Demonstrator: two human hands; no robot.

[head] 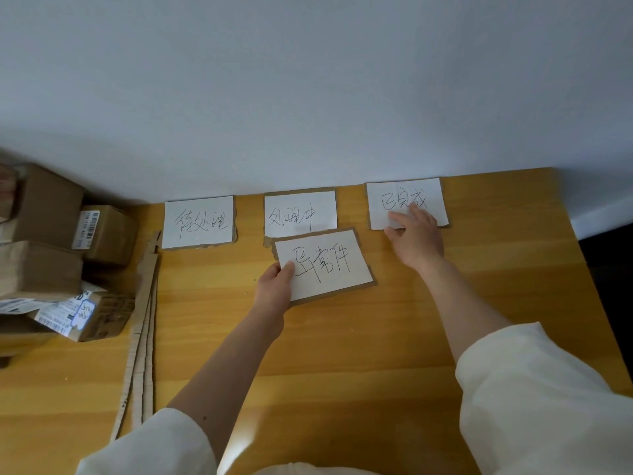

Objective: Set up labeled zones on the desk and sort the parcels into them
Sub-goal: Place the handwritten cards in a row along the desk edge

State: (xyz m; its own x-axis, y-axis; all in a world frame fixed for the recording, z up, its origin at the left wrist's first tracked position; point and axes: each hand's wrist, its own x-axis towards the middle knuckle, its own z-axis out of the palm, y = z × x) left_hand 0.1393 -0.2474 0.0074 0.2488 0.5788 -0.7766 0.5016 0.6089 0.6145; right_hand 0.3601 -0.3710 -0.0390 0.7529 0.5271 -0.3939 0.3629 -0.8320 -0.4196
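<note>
Three handwritten label cards, white paper on brown cardboard, lie in a row along the far edge of the wooden desk [342, 337]: a left card [198, 221], a middle card [299, 212] and a right card [406, 202]. My left hand [274, 289] grips the lower left corner of a fourth label card [325, 264], held just in front of the middle card and overlapping its lower edge. My right hand [416, 236] rests flat with fingers spread on the lower part of the right card. Brown cardboard parcels [48, 241] are stacked at the desk's left end.
Long cardboard strips [144, 323] lie on the desk beside the parcel stack. A white wall [308, 97] runs right behind the cards. The desk's right edge [596, 286] drops off to a dark floor.
</note>
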